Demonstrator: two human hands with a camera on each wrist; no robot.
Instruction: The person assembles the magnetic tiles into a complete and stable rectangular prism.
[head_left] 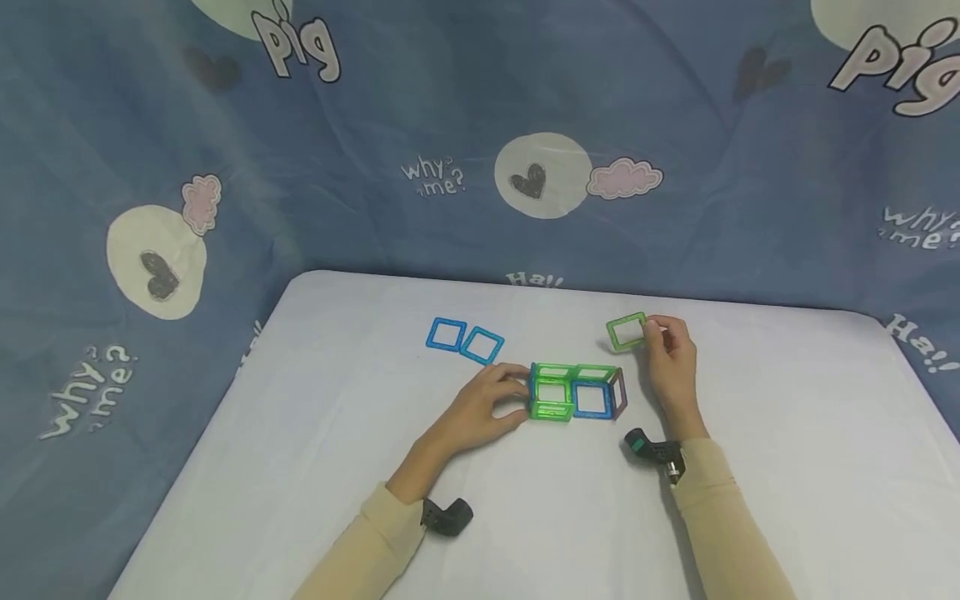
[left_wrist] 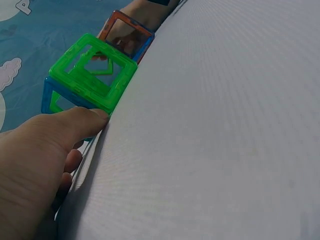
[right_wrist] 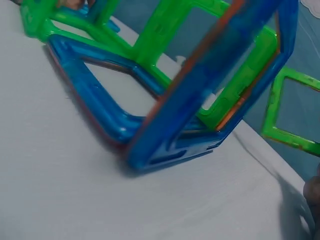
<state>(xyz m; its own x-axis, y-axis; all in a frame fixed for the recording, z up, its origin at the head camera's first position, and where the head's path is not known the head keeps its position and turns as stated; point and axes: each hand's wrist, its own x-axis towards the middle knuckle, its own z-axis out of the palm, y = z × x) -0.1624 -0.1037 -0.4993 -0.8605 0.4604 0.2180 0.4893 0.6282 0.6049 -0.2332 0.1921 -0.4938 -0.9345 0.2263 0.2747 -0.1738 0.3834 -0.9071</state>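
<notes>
A structure of magnetic tiles (head_left: pixel 573 398), mostly green and blue with a reddish-brown edged one at its right end, stands on the white table. My left hand (head_left: pixel 480 410) holds its left end, the thumb at the near corner and the fingers behind along a blue tile. In the left wrist view the thumb (left_wrist: pixel 92 120) lies right at the lower corner of a green tile (left_wrist: pixel 120 92). Beyond the structure's right end, my right hand (head_left: pixel 672 362) pinches a loose green square magnetic tile (head_left: pixel 611 336) by its right side, raised above the table.
Two loose blue square tiles (head_left: pixel 464 336) lie side by side on the table (head_left: pixel 337 400), behind the left hand. A blue printed curtain (head_left: pixel 480 225) hangs along the table's far edge. Dark wrist cameras (head_left: pixel 447 517) sit on both sleeves.
</notes>
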